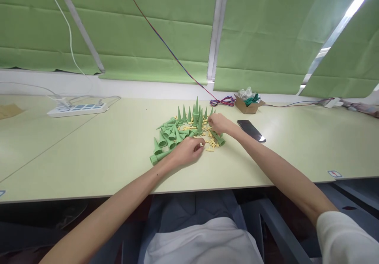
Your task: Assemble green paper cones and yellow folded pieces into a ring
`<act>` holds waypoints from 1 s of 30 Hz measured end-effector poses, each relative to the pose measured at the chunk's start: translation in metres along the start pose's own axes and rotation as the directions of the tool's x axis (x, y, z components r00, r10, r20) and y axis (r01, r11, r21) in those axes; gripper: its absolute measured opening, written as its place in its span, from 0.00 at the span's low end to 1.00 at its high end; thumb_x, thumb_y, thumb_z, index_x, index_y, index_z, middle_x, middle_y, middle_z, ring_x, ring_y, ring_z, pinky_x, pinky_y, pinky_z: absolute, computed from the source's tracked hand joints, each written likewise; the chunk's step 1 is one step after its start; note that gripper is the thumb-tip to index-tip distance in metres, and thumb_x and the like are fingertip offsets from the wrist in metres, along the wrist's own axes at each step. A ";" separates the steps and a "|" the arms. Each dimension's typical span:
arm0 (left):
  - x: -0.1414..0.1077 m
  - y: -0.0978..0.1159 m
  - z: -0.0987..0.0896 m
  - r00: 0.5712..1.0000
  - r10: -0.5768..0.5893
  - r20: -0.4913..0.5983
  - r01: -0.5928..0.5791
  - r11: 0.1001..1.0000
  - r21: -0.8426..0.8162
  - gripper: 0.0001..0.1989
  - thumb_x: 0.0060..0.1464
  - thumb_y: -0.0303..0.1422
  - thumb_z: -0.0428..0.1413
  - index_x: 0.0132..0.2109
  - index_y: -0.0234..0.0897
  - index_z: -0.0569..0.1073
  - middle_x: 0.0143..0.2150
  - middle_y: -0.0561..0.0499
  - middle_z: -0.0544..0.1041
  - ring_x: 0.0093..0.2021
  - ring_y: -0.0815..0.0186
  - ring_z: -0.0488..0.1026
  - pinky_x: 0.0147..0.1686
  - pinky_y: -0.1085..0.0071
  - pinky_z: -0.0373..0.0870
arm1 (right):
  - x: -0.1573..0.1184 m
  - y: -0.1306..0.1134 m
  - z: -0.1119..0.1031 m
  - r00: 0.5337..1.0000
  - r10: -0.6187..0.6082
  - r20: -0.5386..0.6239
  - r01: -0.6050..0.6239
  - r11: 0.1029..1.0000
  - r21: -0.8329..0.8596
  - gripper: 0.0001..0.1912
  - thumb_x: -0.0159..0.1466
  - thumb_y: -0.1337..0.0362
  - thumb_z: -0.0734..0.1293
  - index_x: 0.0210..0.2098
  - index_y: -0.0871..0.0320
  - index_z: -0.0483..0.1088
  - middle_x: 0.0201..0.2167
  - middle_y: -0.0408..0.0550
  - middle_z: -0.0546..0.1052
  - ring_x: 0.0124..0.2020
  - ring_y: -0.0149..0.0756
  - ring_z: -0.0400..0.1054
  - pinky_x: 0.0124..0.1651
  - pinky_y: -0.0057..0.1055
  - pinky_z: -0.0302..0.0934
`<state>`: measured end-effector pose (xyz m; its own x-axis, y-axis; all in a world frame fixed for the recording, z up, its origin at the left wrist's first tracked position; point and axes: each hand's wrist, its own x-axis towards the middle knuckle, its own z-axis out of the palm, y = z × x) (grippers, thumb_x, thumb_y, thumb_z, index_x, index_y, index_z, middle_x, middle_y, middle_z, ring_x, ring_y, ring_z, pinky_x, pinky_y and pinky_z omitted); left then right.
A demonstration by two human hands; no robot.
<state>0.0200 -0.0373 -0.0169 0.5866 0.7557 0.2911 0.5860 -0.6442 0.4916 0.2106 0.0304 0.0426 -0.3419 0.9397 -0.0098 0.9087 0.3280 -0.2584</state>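
Observation:
Green plastic cone-shaped spikes [199, 125] form a cluster at the middle of the table, some upright and others lying on their sides. Small yellow plastic pegs [212, 142] are scattered among them and along the right side. My left hand [187, 151] rests at the front of the cluster with its fingers curled in; whatever they hold is too small to see. At the back right of the pile is my right hand [218, 123], fingers bent downward and together beside a green spike. Its fingertips are partly hidden, so any held piece cannot be made out.
To the right lies a black phone [251, 130]. Behind it stands a small cardboard box [249, 107] with clear and green plastic wrap. A coiled red and blue wire [222, 101] sits near the wall. A white power strip [77, 109] is at the back left.

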 end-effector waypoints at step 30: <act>-0.002 0.001 0.006 0.991 0.131 0.022 -0.132 0.991 0.012 0.12 0.63 0.36 0.52 0.47 0.39 0.78 0.48 0.45 0.75 0.41 0.61 0.73 0.43 0.65 0.68 | -0.032 0.012 0.007 0.995 -0.070 -0.074 0.060 0.990 -0.129 0.11 0.62 0.75 0.62 0.39 0.61 0.75 0.35 0.55 0.80 0.38 0.41 0.73 0.36 0.29 0.57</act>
<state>0.0227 -0.0404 -0.0213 0.6706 0.6617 0.3353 0.5100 -0.7395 0.4393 0.2306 0.0036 0.0328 -0.3864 0.9189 0.0795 0.9097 0.3939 -0.1313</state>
